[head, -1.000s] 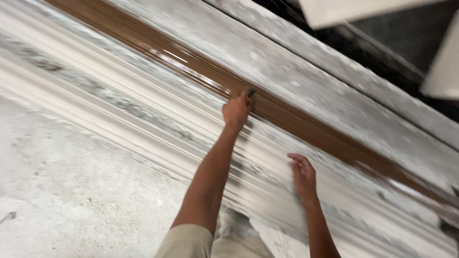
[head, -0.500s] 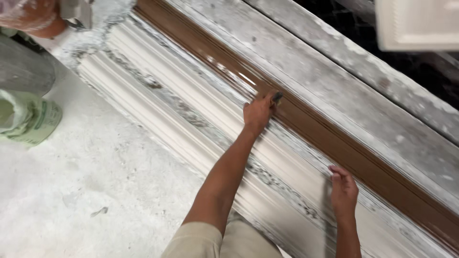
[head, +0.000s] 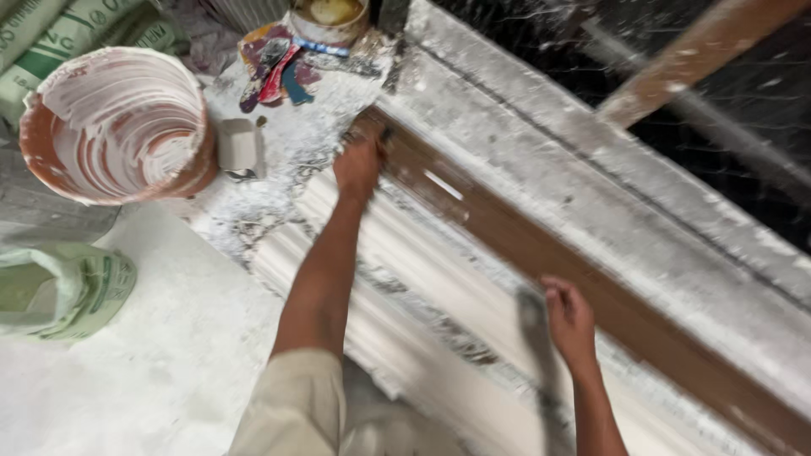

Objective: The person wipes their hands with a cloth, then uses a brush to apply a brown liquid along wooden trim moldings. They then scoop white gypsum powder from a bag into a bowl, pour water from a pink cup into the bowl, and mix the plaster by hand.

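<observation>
My left hand closed on a small tool, pressed against the brown strip | right hand half-curled, steadying the white moulding | best kept flat, even pressure.

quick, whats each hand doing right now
Left hand: closed on a small dark tool against the brown strip.
Right hand: on the white moulding; grip cannot be told.

Plaster-dusted bench: bucket, moulding

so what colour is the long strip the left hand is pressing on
Brown, glossy, between white plaster-covered mouldings. The strip shows best in the head view, with the left hand at its far end.
</observation>
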Demonstrator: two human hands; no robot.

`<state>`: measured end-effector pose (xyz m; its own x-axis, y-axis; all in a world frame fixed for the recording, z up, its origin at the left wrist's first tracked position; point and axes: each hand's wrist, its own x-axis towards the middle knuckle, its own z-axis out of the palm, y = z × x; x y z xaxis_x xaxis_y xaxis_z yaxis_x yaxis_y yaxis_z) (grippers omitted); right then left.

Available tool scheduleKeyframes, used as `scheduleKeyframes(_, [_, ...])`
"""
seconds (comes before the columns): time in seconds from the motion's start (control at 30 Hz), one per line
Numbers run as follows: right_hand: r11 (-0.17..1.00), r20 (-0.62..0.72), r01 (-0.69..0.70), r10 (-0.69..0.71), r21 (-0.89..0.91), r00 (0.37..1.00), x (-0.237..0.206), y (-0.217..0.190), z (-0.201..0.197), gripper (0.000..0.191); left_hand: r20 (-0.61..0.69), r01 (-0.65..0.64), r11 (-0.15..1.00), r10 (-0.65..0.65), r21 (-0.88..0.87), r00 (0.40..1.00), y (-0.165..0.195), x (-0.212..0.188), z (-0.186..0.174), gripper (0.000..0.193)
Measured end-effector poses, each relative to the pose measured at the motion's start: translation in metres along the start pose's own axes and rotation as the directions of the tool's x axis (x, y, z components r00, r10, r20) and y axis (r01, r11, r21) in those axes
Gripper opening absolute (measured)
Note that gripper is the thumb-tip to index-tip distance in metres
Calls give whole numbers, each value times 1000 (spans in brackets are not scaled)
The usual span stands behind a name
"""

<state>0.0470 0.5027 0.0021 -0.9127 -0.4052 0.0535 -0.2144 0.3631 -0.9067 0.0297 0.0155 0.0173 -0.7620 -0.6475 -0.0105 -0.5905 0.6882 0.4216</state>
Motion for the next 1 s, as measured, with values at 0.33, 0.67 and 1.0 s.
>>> scheduleKeyframes(0.33, [963,-114,-266,270,49,956,75,-126,183,30,-139,-100,819,25,-565,990,-74,258,-75,60])
scheduleKeyframes(0.67, [918,-312,-392,387,50,867,25,-187,196,30,503,416,410,129,-812,855,-42,356,-61,34])
scheduleKeyframes(1.0, [888,-349,-459,431,2,832,11,-204,224,30,154,198,733,-129,-651,980,-39,348,-85,45])
